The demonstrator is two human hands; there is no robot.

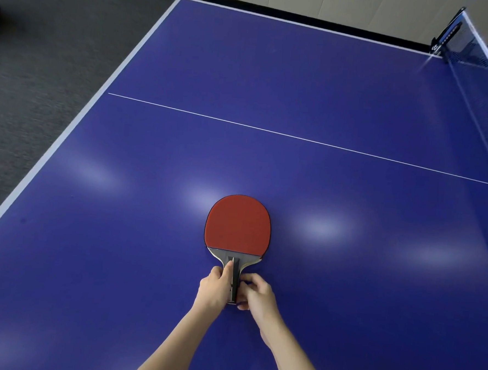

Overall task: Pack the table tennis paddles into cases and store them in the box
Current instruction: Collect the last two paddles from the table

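A table tennis paddle (238, 224) with a red rubber face lies flat on the blue table (300, 88), blade pointing away from me and handle toward me. My left hand (215, 289) grips the left side of the handle, thumb stretched up along it. My right hand (256, 295) pinches the right side of the handle with curled fingers. The black handle shows between the two hands. A thin dark edge rims the blade. No case and no box are in view.
The net and its black post (445, 42) stand at the far right. A thin white centre line (297, 136) crosses the table. The table's white left edge (69, 122) borders grey carpet (30, 57). A pale wall runs behind.
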